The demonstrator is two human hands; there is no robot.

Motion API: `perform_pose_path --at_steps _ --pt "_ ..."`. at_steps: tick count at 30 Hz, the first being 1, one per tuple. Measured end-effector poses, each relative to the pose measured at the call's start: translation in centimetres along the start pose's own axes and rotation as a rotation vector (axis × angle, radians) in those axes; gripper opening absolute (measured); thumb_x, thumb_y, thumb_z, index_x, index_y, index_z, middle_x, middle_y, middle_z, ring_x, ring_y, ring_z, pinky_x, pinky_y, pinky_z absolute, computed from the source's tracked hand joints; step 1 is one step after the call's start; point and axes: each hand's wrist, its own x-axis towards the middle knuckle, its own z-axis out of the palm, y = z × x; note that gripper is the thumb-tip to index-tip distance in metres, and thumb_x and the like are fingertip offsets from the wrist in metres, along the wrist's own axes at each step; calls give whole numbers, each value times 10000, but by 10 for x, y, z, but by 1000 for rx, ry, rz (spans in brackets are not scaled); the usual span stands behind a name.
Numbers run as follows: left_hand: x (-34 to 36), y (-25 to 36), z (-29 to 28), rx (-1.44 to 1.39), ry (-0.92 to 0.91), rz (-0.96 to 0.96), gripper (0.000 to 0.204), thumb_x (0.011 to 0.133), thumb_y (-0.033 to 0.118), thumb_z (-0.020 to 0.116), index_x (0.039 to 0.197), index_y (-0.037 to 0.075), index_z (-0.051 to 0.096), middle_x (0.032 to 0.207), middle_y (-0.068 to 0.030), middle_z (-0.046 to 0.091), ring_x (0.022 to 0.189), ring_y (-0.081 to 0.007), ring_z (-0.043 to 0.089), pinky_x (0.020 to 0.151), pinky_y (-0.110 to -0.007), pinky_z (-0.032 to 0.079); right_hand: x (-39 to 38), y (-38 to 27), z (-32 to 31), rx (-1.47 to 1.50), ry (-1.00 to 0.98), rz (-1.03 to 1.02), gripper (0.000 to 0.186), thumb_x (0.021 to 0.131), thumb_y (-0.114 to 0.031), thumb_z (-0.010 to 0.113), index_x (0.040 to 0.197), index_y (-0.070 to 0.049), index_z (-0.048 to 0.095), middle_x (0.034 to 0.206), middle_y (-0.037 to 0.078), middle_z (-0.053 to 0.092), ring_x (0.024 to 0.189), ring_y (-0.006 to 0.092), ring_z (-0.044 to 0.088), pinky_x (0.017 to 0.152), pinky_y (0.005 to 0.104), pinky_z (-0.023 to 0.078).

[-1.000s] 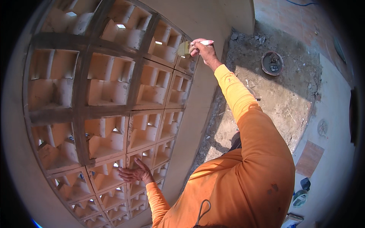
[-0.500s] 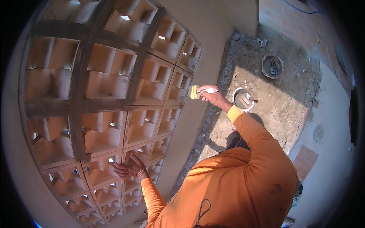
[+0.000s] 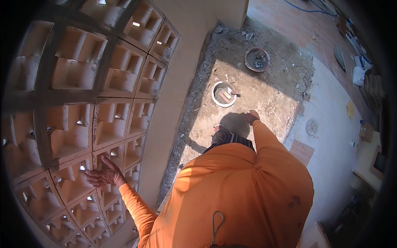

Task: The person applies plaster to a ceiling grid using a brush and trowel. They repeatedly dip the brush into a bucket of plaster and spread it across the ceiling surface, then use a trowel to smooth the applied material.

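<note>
My left hand (image 3: 105,175) rests with spread fingers against the ventilation block wall (image 3: 66,161), whose square openings hold angled fins. Dark grey wet mortar covers some joints between the upper blocks. Away from the wall, my right hand (image 3: 252,118) is closed over the ground, right of my shadow. The brush it gripped a moment earlier is almost hidden now; only a small pale bit shows at the fingers. Ahead of that hand stands a white-rimmed bucket (image 3: 214,100) of grey mix, with a wooden-handled tool (image 3: 226,96) in it.
A second round tub (image 3: 247,66) with grey contents stands farther off on the rough dirt strip (image 3: 277,89). Pale floor (image 3: 326,120) borders it on the right, with a loose tile (image 3: 302,152). Rubble lies along the wall's foot. A blue hose (image 3: 306,8) crosses the far floor.
My right hand has swung away from the wall, down and to the right, and the brush has dropped from sight. My left hand stays on the blocks. The view has shifted rightward.
</note>
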Motion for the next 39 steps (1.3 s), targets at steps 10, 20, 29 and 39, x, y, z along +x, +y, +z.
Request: perform_pose_path --at_steps 10,20,29,39 --pt "5 4 -13 -65 75 35 1036 833 797 582 1526 55 377 1494 -153 458 1349 -399 393 1079 -598 290 -60 51 -108 527 40 106 143 855 -197 648 860 -99 752 711 49 644 610 166 598 538 365 557" --pt "-109 17 -37 -148 -252 -71 954 885 683 589 1583 101 297 1566 -202 374 1411 -397 392 1090 -566 356 -105 72 -177 907 276 82 204 890 -82 632 1082 -75 698 820 57 680 618 166 620 521 323 547" --pt "-380 163 -120 -1008 -2172 245 874 917 290 749 1584 50 237 1521 -281 425 1411 -387 425 1169 -418 345 -24 68 -216 1111 303 197 329 840 -76 586 1161 -65 652 832 71 639 582 186 586 498 371 545" --pt "-196 574 -153 -950 -2064 333 739 942 353 706 1515 45 357 1433 -247 516 1321 -346 508 1107 -399 401 211 9 -284 1062 89 47 292 877 -87 654 1159 -18 682 814 112 696 576 177 640 455 328 508"
